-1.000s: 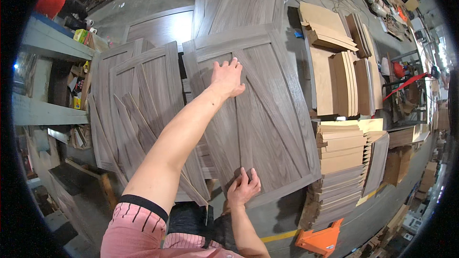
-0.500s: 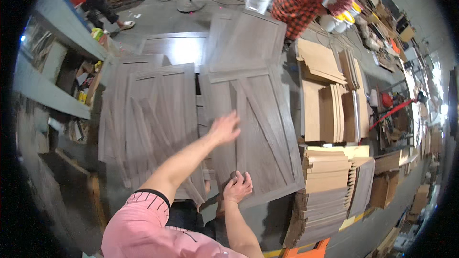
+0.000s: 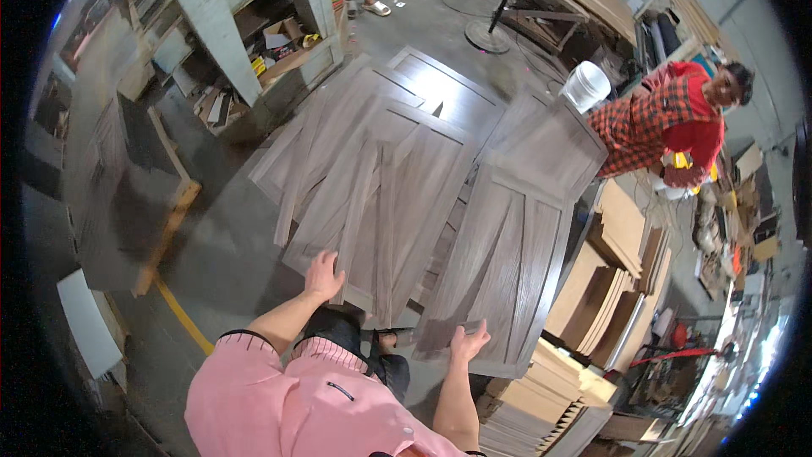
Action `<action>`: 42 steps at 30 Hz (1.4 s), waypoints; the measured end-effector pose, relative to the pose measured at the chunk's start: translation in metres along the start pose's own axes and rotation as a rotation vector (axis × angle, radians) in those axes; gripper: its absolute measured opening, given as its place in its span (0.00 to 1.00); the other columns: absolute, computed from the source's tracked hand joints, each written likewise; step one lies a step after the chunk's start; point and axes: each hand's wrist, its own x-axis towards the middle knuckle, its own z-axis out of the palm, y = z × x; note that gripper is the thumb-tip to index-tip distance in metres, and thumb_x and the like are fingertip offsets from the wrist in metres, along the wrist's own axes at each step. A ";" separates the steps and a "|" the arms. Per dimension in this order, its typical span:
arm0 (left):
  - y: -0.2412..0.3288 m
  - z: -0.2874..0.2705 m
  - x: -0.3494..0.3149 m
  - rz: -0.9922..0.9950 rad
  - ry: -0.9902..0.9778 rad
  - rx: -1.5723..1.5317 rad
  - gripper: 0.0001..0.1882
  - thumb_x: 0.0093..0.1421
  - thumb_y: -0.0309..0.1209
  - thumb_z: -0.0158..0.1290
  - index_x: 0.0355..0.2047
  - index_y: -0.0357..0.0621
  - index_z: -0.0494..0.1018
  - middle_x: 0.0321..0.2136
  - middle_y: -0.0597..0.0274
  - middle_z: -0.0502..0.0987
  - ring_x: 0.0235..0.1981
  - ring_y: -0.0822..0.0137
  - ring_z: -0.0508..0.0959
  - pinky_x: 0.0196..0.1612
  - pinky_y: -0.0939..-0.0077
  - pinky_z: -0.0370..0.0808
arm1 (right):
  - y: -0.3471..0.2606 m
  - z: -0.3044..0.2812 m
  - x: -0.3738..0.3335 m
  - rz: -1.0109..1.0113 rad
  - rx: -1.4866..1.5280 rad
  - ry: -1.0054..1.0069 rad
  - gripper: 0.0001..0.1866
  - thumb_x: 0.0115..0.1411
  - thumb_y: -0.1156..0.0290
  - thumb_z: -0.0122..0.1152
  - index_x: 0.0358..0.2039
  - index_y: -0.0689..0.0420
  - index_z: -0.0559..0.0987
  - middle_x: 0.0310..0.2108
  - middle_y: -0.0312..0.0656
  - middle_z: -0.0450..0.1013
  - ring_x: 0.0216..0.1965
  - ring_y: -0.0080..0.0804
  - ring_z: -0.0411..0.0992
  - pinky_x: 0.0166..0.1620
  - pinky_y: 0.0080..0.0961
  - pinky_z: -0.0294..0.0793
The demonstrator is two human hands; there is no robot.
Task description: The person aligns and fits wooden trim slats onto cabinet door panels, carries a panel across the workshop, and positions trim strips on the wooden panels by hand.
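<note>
Grey wood-grain door panels lie side by side and overlapping before me. My left hand point(image 3: 321, 277) is at the near left corner of the left panel point(image 3: 440, 195), fingers stretched over its edge. Loose grey strips point(image 3: 382, 237) lie lengthwise and slanting on that panel. My right hand point(image 3: 469, 341) rests at the near end of the right panel point(image 3: 537, 288), thumb and fingers apart, with nothing seen in it. A slanting strip point(image 3: 489, 258) lies on this panel. Another grey panel point(image 3: 550, 148) lies beyond it.
A person in a checked apron point(image 3: 647, 127) stands at the far right, beside a white bucket point(image 3: 586, 86). Stacked wooden boards point(image 3: 541, 385) and light cabinet parts point(image 3: 592, 288) stand at the right. A wooden-edged cart point(image 3: 173, 220) and blue-grey shelving point(image 3: 207, 25) are at left.
My view has swung left. My left hand has left the right panel and moved to the left panel's near corner. My right hand has shifted rightward along the right panel's near end.
</note>
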 end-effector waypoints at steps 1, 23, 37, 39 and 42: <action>0.007 -0.003 0.010 -0.082 -0.043 -0.033 0.37 0.56 0.40 0.62 0.64 0.44 0.63 0.63 0.44 0.64 0.63 0.44 0.66 0.63 0.50 0.67 | 0.000 -0.004 -0.001 0.007 -0.032 -0.038 0.39 0.50 0.72 0.66 0.64 0.62 0.66 0.52 0.58 0.66 0.54 0.57 0.67 0.58 0.46 0.68; 0.110 0.039 0.040 -0.437 -0.134 -0.398 0.42 0.54 0.43 0.65 0.62 0.39 0.58 0.58 0.41 0.66 0.61 0.41 0.67 0.62 0.51 0.69 | -0.116 0.013 -0.091 -0.255 0.052 -0.257 0.34 0.54 0.64 0.69 0.60 0.64 0.72 0.49 0.56 0.74 0.52 0.53 0.72 0.56 0.42 0.71; 0.089 0.056 0.064 -0.564 -0.184 -0.529 0.31 0.51 0.35 0.63 0.52 0.33 0.69 0.54 0.39 0.73 0.57 0.44 0.74 0.59 0.54 0.73 | -0.106 0.005 -0.114 -0.180 0.063 -0.266 0.34 0.55 0.63 0.68 0.60 0.64 0.72 0.51 0.58 0.73 0.54 0.54 0.72 0.58 0.43 0.70; 0.083 0.055 0.061 -0.512 -0.215 -0.687 0.30 0.50 0.34 0.62 0.51 0.30 0.71 0.53 0.37 0.75 0.55 0.43 0.76 0.59 0.56 0.72 | -0.107 0.004 -0.112 -0.163 0.050 -0.280 0.34 0.55 0.63 0.68 0.60 0.64 0.72 0.51 0.58 0.73 0.54 0.54 0.72 0.58 0.43 0.70; 0.086 0.037 0.051 -0.467 -0.228 -0.740 0.36 0.50 0.35 0.61 0.58 0.29 0.67 0.57 0.36 0.73 0.58 0.45 0.75 0.61 0.59 0.70 | -0.113 0.004 -0.107 -0.245 0.063 -0.247 0.33 0.54 0.65 0.69 0.59 0.65 0.73 0.46 0.55 0.74 0.49 0.52 0.73 0.54 0.41 0.72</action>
